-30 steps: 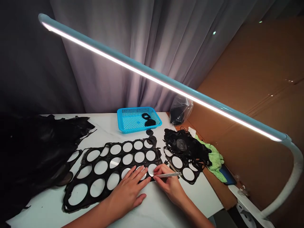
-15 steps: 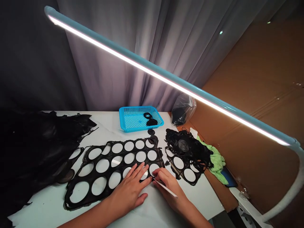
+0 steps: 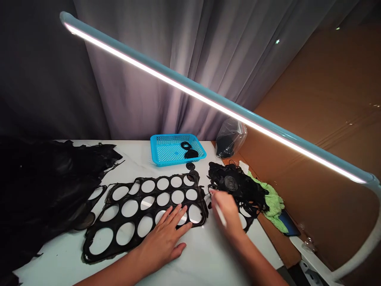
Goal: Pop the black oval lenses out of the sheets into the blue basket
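A black, rubbery-looking sheet (image 3: 116, 223) with rows of round holes lies flat on the white table. My left hand (image 3: 169, 234) rests spread on its near right part, fingers outstretched. To the right of that sheet, my right hand (image 3: 228, 210) is closed around a slim white pen-like tool (image 3: 220, 215); its tip is too blurred to make out. Beneath and beside the right hand is a smaller holed black piece (image 3: 250, 223), partly covered by it. Just beyond sits a heap of black scraps (image 3: 250, 188) with a round disc (image 3: 230, 183) on top.
A blue basket (image 3: 160, 159) at the back holds several black rings or discs. A dark mass of black sheeting (image 3: 53, 190) covers the left side. Behind the scraps are a clear bag (image 3: 230, 139) and a green cloth (image 3: 274, 202). A lit lamp bar (image 3: 208, 95) spans overhead.
My right hand has moved right and away from me with the white tool, off the sheet's near right corner to the smaller piece. The left hand stays on the sheet.
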Demonstrator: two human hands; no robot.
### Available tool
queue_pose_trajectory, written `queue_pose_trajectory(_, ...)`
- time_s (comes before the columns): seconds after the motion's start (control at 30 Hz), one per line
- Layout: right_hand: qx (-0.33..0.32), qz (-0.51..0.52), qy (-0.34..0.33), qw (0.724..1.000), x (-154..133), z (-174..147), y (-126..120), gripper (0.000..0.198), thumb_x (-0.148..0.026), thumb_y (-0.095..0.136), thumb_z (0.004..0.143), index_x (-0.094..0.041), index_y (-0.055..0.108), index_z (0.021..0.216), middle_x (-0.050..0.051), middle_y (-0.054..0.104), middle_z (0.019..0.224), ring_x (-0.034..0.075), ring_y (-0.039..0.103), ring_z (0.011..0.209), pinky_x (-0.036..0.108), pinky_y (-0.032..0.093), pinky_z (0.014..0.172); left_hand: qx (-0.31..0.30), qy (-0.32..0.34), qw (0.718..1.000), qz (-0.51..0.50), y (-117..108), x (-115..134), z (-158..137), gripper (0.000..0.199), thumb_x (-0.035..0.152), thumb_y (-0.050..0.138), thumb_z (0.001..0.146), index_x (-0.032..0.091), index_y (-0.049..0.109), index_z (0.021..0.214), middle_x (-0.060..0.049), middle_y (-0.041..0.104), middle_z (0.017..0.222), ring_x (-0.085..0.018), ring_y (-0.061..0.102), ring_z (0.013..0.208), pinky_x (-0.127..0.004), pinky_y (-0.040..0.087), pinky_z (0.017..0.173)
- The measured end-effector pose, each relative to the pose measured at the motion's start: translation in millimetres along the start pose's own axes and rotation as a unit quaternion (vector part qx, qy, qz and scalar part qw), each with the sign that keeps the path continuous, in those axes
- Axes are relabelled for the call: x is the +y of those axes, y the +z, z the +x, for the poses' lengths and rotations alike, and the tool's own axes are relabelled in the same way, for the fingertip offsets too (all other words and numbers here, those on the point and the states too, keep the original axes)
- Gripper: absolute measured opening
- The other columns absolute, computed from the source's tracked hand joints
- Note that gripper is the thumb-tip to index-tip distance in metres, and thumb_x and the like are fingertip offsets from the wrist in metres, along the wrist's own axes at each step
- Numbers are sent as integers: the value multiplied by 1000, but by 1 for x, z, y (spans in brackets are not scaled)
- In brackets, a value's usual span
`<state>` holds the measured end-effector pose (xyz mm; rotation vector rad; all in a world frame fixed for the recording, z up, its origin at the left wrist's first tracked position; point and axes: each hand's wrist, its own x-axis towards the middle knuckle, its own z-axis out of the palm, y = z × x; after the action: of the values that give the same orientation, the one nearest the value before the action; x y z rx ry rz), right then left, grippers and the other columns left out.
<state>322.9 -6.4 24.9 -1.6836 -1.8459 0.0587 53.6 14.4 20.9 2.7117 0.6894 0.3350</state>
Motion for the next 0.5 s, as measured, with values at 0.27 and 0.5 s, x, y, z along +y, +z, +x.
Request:
queue_pose_trajectory(0.27,-82,248,111,959,-7,41,-5,21,-29,53,89,-22,50,70,6,71,96,21,64,85,30,46,73,4,-9,1000,10,-6,-6,11,53,31,65,86,26,48,136,-9,40,151,-32,35,139,-54,30,112)
queue_pose_trajectory(0.5,-195,282,52,938,-26,32,20,12,-19,56,87,-21,54,75,2,70,88,17,61,78,26,43,70,40,5,999,11,10,-13,18,56,35,60,90,23,42,142,-7,44,149,-29,37,139,-49,29,114)
